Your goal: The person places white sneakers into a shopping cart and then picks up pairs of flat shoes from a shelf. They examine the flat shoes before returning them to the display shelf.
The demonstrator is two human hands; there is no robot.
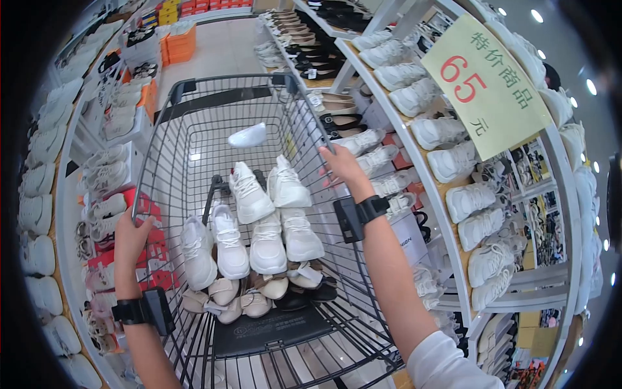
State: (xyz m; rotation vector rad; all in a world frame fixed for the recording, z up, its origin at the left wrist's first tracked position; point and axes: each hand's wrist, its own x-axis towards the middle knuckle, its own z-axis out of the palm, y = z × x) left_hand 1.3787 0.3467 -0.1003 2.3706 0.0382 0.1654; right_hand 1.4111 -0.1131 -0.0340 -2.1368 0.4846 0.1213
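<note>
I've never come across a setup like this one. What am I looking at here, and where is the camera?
There is no robot: these are a person's two bare hands, seen in one picture from a head-worn camera looking forward and down. Each wrist wears a black band with a box-shaped device.

The left hand grasps the left rim of a dark metal wire shopping cart. The right hand lies over the right rim; how tightly it closes is unclear.

Inside the cart are six white lace-up sneakers, with cream and black flat shoes nearer the wearer. A small white item further forward is hard to identify. To the right, a pale yellow paper sign reading 65 hangs by shelving stocked with shoes.
</note>
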